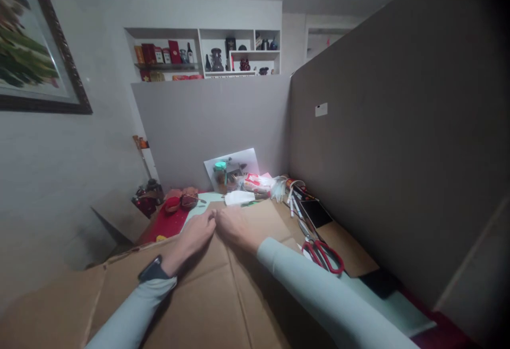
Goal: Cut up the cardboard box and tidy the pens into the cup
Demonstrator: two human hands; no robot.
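A large creased sheet of brown cardboard (203, 306) spreads out in front of me. Both hands meet near its far edge, almost touching each other. My left hand (202, 227), with a dark watch (153, 269) on the wrist, is closed with its fingers pinched at the cardboard. Beside it my right hand (236, 227) is bent down and also closed on the cardboard; its fingertips are mostly hidden. To the right of my right forearm lie scissors (324, 256) with red handles.
Grey panels (223, 126) stand behind and to the right. Along the back are a jar with a green lid (220, 173), a printed sheet (251, 160), a red-and-white packet (258, 182) and white paper (239, 198). Red bowls (172, 204) sit at the left on red cloth.
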